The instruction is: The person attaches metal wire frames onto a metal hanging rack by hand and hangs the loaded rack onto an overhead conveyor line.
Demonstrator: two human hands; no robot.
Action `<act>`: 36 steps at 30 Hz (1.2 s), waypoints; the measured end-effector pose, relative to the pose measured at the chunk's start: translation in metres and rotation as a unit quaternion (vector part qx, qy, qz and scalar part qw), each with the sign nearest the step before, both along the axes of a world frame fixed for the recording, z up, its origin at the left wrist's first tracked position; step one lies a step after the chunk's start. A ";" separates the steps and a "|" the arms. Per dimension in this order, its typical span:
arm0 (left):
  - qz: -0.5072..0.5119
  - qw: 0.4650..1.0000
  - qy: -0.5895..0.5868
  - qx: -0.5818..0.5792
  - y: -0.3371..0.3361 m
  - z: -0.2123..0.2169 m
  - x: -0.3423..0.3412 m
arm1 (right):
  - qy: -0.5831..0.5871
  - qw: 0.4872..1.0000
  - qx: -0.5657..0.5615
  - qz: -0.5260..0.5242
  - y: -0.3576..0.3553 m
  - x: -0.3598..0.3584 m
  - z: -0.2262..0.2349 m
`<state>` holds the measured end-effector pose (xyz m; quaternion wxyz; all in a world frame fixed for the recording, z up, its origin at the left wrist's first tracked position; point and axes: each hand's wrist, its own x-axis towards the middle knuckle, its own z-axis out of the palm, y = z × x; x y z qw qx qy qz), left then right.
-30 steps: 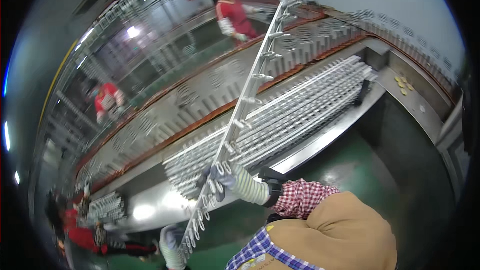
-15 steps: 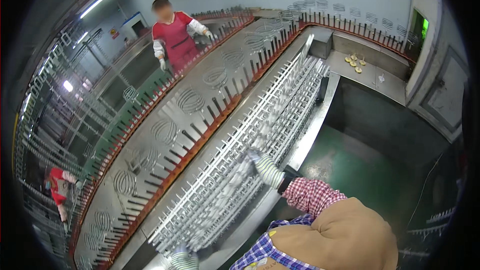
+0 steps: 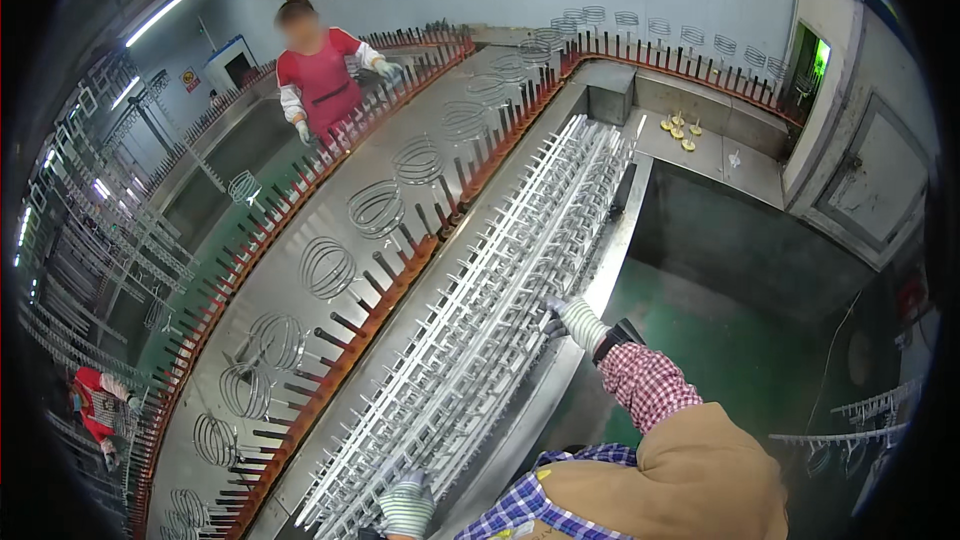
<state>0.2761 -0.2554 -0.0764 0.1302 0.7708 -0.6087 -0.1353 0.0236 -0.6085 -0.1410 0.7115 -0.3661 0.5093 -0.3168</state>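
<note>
A pile of long silvery-white racks with rows of short prongs lies slantwise along the metal bench. Over the pile's near edge, about midway along, my right hand in a striped glove has its fingers curled on one rack. Toward the lower end, my left hand, gloved alike, grips what looks like the same rack. The racks lie so tightly together that where one ends and another begins is hard to see. My left forearm is mostly out of view.
Beyond the pile runs a curved conveyor with upright dark pins and wire coils. A grey metal box and several small yellow pieces stand at the far right. One co-worker stands across the conveyor, another at far left.
The rack that was blurred with motion between my hands now rests on the near side of the pile. My right hand has shifted right; my left has come right and slightly up. The view has turned a little.
</note>
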 end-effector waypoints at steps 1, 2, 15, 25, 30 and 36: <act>0.007 0.997 -0.037 0.064 -0.002 0.008 -0.011 | -0.032 0.999 0.006 -0.008 -0.001 -0.006 -0.010; 0.049 0.995 -0.027 0.083 0.005 -0.006 -0.019 | -0.031 0.999 0.012 -0.003 -0.004 -0.012 -0.020; 0.116 0.987 -0.066 0.088 -0.029 -0.022 -0.063 | 0.046 0.998 -0.008 0.033 -0.039 -0.040 -0.036; 0.119 0.992 -0.039 0.010 -0.014 -0.065 -0.044 | 0.100 0.969 -0.206 0.095 0.047 -0.010 0.012; 0.059 0.995 0.069 0.028 0.006 -0.037 -0.032 | 0.137 0.792 -0.533 0.267 0.119 0.061 0.035; 0.296 0.906 0.277 -0.120 0.063 0.000 0.076 | 0.254 0.648 -0.604 0.388 0.180 0.094 0.062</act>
